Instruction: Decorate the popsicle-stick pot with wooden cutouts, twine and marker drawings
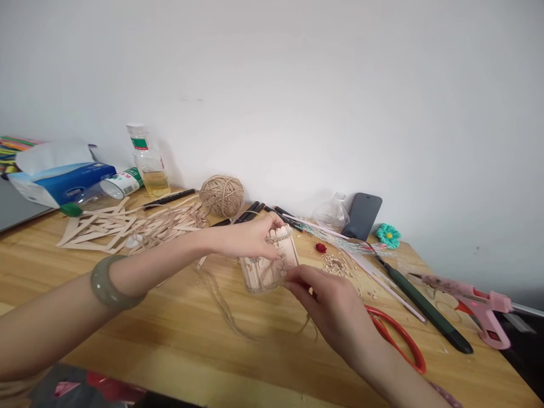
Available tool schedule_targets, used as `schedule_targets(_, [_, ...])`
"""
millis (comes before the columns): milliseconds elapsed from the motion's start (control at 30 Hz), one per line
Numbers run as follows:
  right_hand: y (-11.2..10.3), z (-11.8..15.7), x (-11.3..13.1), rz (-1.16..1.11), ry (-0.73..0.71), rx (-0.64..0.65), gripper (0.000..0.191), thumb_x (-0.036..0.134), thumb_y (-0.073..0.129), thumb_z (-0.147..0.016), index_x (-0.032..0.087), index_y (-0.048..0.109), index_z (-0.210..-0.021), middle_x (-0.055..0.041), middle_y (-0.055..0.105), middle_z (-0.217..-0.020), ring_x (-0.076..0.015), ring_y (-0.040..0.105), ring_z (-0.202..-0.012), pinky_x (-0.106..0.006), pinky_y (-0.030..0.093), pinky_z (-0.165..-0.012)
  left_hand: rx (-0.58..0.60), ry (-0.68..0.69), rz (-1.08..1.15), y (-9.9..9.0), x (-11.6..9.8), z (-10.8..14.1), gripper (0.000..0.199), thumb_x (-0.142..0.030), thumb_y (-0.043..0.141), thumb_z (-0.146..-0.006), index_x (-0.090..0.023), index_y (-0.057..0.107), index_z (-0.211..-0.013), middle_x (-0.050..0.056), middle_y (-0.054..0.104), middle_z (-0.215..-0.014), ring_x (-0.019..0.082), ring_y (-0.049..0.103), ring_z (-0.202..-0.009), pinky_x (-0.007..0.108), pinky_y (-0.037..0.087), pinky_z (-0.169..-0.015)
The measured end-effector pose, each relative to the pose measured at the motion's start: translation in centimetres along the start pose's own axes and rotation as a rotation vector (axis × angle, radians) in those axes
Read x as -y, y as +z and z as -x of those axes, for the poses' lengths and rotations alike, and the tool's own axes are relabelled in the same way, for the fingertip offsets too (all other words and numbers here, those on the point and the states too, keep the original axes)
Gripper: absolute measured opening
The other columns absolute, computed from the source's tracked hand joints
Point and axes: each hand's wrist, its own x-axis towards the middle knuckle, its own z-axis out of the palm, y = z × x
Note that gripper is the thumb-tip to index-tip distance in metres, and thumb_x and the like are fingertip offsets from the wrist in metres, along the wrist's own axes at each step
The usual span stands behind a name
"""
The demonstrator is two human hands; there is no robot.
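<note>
Bottle beyond left forearm: green label, print too small to read. Can just left of it, green-white, red lettering, not legible. Blue tissue pack farther left of the left hand, small white mark, unreadable.

Wooden-stick piece sits between both hands: pale sticks, rounded ends, braided twine trim along upper edge, faint coloured marks on one side. Left hand grasps it from above, fingers curled over. Right hand pinches its near right edge, thumb and forefinger.

Twine ball beyond left hand; red scissor handle beside right wrist; pink glue gun well right of right hand.
</note>
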Motion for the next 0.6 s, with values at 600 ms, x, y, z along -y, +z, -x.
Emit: schedule_targets(600, [0.3,-3.6,-2.9,-0.384,0.014,-0.076,0.010,0.011,0.059,-0.080,0.019,0.064,-0.076,-0.0020,0.061,-0.079,-0.0145,0.057,-0.073,-0.025,0.043,-0.063,-0.462,0.247,0.034,0.5,3.4,-1.1,0.022,-0.016,0.059,-0.077,-0.018,0.060,-0.099,0.008,0.059,-0.113,0.022,0.053,-0.110,0.039,0.041,-0.095])
